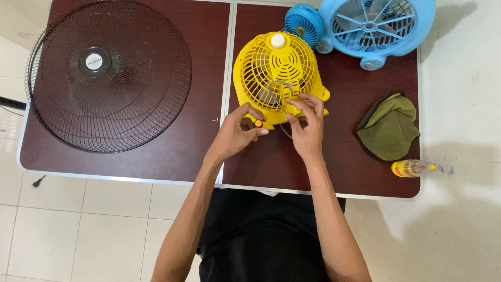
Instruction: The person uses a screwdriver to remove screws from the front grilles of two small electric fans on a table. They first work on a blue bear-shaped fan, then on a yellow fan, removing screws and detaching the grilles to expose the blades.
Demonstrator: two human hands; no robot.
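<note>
Three fans: yellow fan (276, 73), large blue fan (376, 26), small blue fan (304, 23); one black grille (109, 73); one green cloth (390, 128); one bottle (412, 168)

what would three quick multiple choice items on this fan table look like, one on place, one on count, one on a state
1. Where does the green cloth lie?
A. right of the yellow fan
B. on the black fan grille
C. on the floor

2. How many blue fans stand at the table's far edge?
A. one
B. two
C. four

3. What are the left hand and right hand doing?
A. resting flat on the cloth
B. both at the yellow fan's near edge, fingers pinched
C. lifting the grille

Answers: 1 A, the cloth sits on the table's right part. 2 B, a small and a large one. 3 B, both hands meet at the fan's base.
</note>
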